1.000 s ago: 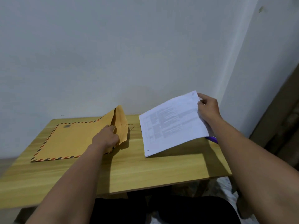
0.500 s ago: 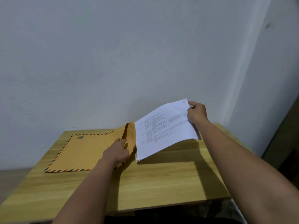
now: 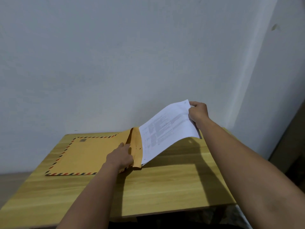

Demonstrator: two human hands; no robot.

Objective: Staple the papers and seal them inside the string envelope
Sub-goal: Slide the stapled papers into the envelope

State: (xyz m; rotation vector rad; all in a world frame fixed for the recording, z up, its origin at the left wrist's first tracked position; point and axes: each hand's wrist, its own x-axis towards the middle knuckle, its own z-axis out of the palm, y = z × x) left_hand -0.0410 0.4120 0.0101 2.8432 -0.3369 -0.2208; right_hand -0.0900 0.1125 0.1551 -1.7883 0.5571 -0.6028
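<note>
A brown envelope (image 3: 92, 154) with a red-and-blue striped border lies flat on the wooden table (image 3: 165, 187), its flap (image 3: 136, 146) raised at the right end. My left hand (image 3: 121, 157) presses on the envelope at its mouth and holds the flap up. My right hand (image 3: 198, 113) pinches the far corner of the printed white papers (image 3: 166, 129), which slope down to the left. Their lower left edge sits right at the flap; I cannot tell whether it is inside the mouth.
A pale wall rises just behind the table, with a corner at the right. The table's near edge runs along the bottom, and its right edge drops off near my right forearm. A dark brown panel stands at the far right.
My right hand has carried the papers leftward until their lower edge meets the envelope's flap. My left hand has stayed on the envelope's mouth. The purple item under the papers is out of sight.
</note>
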